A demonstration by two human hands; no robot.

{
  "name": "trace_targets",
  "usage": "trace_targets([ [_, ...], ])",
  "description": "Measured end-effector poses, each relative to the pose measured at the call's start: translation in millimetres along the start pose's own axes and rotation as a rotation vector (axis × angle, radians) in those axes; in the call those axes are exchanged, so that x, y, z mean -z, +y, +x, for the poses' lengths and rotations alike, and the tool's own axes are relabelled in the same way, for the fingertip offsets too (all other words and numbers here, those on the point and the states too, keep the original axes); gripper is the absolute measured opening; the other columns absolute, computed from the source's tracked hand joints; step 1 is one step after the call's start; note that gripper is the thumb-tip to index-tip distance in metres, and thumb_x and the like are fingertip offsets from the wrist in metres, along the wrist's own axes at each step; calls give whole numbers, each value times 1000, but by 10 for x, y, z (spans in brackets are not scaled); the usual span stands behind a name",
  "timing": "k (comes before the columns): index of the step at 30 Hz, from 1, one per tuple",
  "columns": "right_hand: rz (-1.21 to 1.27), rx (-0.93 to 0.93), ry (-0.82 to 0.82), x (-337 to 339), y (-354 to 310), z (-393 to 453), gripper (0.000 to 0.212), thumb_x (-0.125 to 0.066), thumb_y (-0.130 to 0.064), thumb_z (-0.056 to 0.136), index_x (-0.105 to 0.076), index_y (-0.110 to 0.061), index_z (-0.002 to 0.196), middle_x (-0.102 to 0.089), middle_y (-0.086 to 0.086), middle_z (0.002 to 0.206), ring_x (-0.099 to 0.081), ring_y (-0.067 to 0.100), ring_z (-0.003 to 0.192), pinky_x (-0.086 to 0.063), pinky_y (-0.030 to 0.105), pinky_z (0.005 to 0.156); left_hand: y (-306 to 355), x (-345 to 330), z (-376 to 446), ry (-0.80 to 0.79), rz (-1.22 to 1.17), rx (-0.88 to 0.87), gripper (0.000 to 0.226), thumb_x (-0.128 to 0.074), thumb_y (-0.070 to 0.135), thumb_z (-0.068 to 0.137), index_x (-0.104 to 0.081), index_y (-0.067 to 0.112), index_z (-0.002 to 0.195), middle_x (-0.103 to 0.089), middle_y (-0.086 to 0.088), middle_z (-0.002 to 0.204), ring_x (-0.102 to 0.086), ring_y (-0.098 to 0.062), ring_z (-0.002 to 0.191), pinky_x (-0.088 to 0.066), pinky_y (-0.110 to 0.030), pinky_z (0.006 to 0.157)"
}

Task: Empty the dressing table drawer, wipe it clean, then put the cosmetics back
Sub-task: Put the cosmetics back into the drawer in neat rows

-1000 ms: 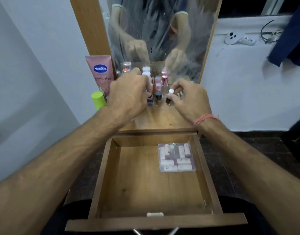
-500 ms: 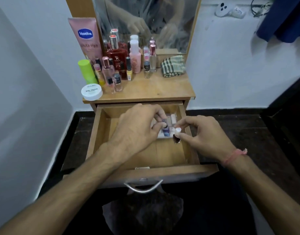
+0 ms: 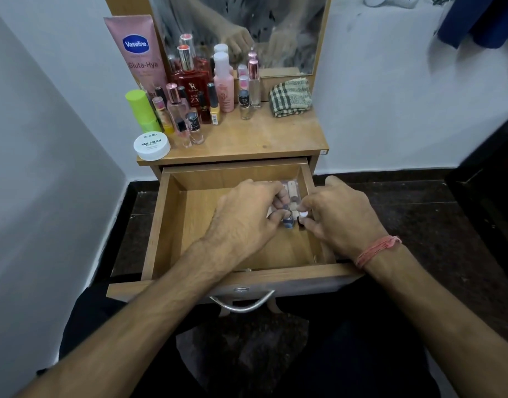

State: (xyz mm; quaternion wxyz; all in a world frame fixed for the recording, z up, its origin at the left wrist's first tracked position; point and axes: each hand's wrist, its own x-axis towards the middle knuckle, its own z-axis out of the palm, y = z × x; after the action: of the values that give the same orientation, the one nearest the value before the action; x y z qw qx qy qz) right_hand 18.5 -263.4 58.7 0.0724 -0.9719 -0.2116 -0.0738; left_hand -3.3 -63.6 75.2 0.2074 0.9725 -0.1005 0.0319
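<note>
The wooden drawer (image 3: 172, 214) stands pulled out below the dressing table top. Both hands are down inside it at the right. My left hand (image 3: 247, 219) pinches a small blue nail polish bottle (image 3: 287, 221). My right hand (image 3: 339, 216) pinches a dark bottle by its white cap (image 3: 303, 215). Behind them a clear packet of small tubes (image 3: 292, 188) lies in the drawer's back right corner, partly hidden by my fingers. Many cosmetics stand on the table top: a pink Vaseline tube (image 3: 137, 53), a red perfume bottle (image 3: 191, 81), a pink bottle (image 3: 223, 84).
A white nail polish remover jar (image 3: 151, 146) sits at the table's front left edge, next to a green bottle (image 3: 140, 110). A folded checked cloth (image 3: 290, 96) lies at the back right under the mirror (image 3: 241, 30). The left half of the drawer floor is bare wood.
Both hands came down from the table top into the drawer, each carrying a small bottle, and have sunk lower toward the drawer floor beside the packet.
</note>
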Motion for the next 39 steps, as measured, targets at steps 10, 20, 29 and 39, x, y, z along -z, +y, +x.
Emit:
trace_targets([
  [10,-51,-23,38,-37,-29,-28,23,-82,-36,90,-81,-30,112,-73,-13,111,-55,18,104,-37,28,67,24,-137,52,1,32,-12,12,-77,41,101,-67,40,107,-71,22,109,-59,-5,112,-45,-30,80],
  [20,-22,-40,-26,37,-53,-80,28,-73,-42,96,-76,-33,122,-69,-12,118,-56,15,109,-46,28,72,80,-250,109,47,11,-16,15,-79,49,98,-68,41,103,-69,23,101,-54,1,103,-45,-28,79],
  [29,188,-74,-60,372,4,109,38,-73,-27,82,-77,-38,118,-55,-24,83,-55,6,87,-49,33,76,12,100,120,89,38,-101,24,-76,43,93,-73,41,117,-71,21,106,-65,-7,106,-60,-34,87],
  [39,383,-35,323,578,-425,1309,38,-69,-29,91,-72,-35,129,-73,-14,111,-69,11,98,-57,39,96,-619,1366,1107,524,393,75,25,-72,42,102,-82,35,123,-72,5,117,-58,-26,118,-52,-41,79],
])
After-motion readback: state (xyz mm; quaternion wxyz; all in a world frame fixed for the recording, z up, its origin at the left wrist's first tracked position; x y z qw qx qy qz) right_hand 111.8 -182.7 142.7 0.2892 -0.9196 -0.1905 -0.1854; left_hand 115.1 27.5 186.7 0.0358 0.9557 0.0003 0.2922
